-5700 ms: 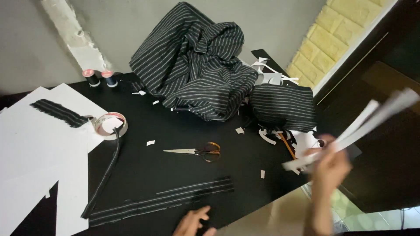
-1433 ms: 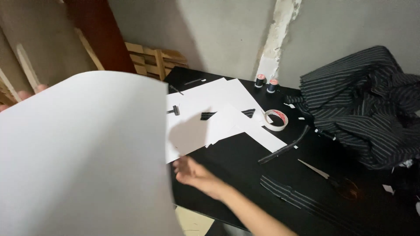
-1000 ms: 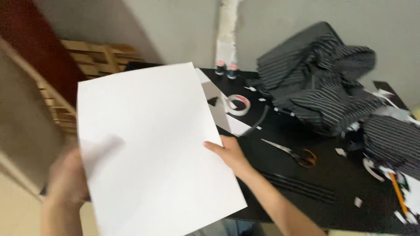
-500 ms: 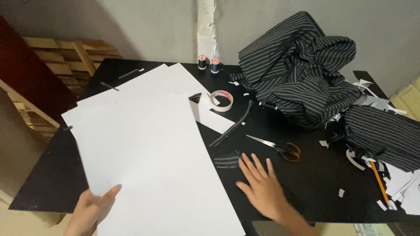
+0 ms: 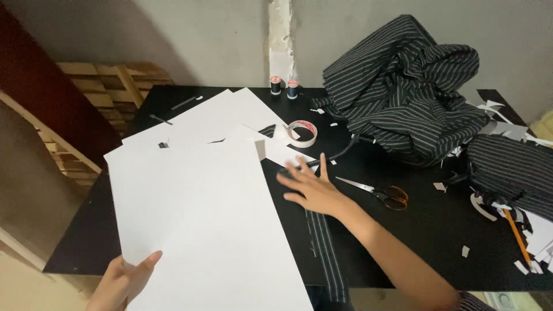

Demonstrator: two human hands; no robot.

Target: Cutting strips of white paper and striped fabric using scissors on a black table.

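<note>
Left hand (image 5: 125,281) pinching the near edge of a big white sheet (image 5: 201,224), thumb on top and fingers curled under, probably to keep the sheet steady and square on the black table (image 5: 426,242). Sheet lying flat, spreading away from that hand toward the right one.

Right hand (image 5: 314,187) wide open, fingers splayed, palm down, holding nothing. Pressed flat just past the sheet's right edge, looks like pinning down the striped fabric strips (image 5: 322,242) trailing back under the wrist. Can't tell if fingertips actually touch the sheet.

Counting time:
- Scissors (image 5: 380,193): one pair, orange handles, just right of the right hand, closed, within easy grab.
- Tape roll (image 5: 303,133): one, just beyond the right hand's fingertips.
- Thread spools (image 5: 284,87): two, standing side by side, well beyond both hands by the wall.
- Striped cloth pile (image 5: 403,92): one big heap far beyond the right hand, plus a second smaller striped bundle (image 5: 512,173) off to its right, shoved aside most likely.
- Pencil (image 5: 516,236): one, orange, far right.
- More white sheets (image 5: 213,121) beyond the held one: at least two, overlapping, exact count hard to tell.
- Paper scraps: scattered, too many and too small to count.
</note>
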